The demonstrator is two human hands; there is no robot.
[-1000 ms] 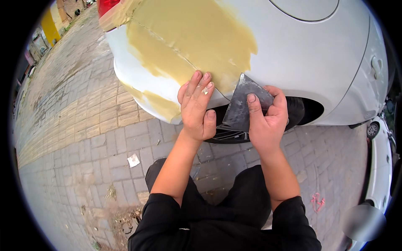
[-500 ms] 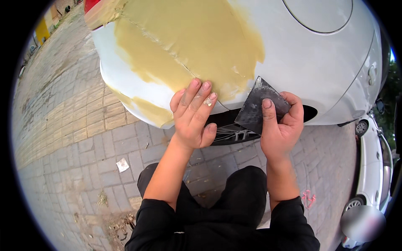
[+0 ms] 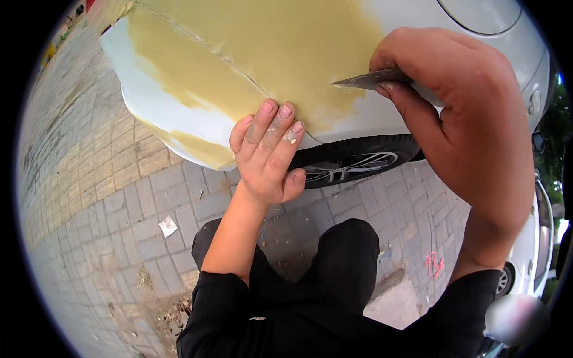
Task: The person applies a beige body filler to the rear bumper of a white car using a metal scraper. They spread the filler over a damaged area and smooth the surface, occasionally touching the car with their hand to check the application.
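Gripping dark filler spreader [image 3: 367,79] in right hand [image 3: 459,95], edge-on over tan body filler [image 3: 256,48] on white car [image 3: 412,15] — resting left hand [image 3: 268,152] at the filler's lower edge, near alloy wheel [image 3: 358,166].

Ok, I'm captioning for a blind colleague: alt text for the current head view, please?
A person's right hand pinches a dark spreader, seen nearly edge-on, over tan body filler on a white car's rear panel. The left hand, fingers extended, lies at the panel seam, near the rear wheel. Grey paving lies below.

grey paving [image 3: 140,206] | pale scrap [image 3: 168,226] (roughly square) | pink-red scrawl [image 3: 434,265] | other white car [image 3: 527,255], right edge
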